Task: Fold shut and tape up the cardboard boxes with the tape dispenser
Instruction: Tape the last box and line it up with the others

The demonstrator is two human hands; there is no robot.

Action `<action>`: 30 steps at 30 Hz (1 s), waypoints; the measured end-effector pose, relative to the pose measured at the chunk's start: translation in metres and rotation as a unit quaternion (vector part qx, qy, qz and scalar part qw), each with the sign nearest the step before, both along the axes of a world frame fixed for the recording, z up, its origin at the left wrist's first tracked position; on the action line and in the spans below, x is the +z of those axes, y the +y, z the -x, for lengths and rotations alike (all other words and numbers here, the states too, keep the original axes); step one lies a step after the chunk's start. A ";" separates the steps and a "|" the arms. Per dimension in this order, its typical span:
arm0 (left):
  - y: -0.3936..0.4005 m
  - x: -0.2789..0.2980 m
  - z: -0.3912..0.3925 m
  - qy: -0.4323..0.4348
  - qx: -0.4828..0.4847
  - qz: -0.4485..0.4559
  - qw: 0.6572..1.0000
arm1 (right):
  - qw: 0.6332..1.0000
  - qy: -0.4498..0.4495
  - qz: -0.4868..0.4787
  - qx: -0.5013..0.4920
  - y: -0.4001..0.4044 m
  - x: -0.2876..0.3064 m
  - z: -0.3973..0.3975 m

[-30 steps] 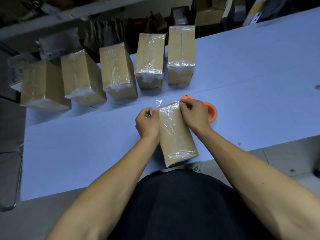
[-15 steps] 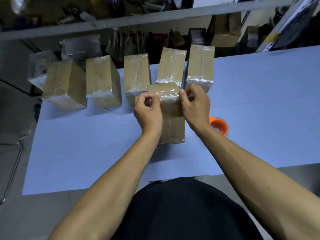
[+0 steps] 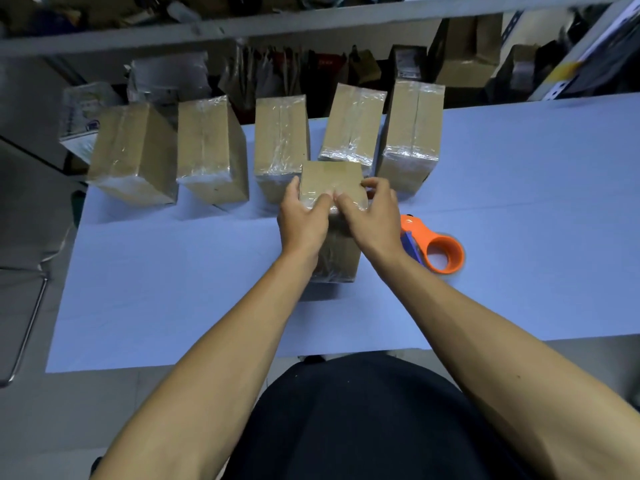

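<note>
Dim, soft focus, wide-angle edge distortion.

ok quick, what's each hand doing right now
Left hand: grips the top of the standing cardboard box.
Right hand: grips the same box's top.

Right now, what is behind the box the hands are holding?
Behind the held box stand five taped boxes in a row; it covers the lower parts of two. The left hand and right hand grip its top.

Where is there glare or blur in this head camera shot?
Head view: glare glints off the clear tape on the row of taped boxes; the orange tape dispenser is slightly smeared by motion; wide-angle distortion bows the shelf; overall lighting is dim.
</note>
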State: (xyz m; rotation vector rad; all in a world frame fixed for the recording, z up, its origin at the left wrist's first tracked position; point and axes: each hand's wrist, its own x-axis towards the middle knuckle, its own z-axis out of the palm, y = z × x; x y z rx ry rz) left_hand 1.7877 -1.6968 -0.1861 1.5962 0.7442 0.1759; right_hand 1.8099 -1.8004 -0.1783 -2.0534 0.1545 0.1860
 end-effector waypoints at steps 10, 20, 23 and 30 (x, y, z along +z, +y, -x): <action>0.008 0.002 0.007 0.007 0.084 0.087 0.993 | 0.998 -0.066 0.013 -0.002 0.001 -0.004 0.007; 0.030 0.020 0.009 0.071 -0.093 0.051 0.992 | 0.989 -0.017 -0.108 0.104 -0.023 -0.004 0.014; 0.035 0.009 0.028 0.120 -0.179 0.055 0.975 | 0.988 -0.018 -0.070 0.133 -0.025 -0.007 0.015; 0.040 -0.041 0.059 0.187 -0.172 -0.071 0.965 | 0.968 0.029 0.136 0.208 -0.026 -0.031 0.027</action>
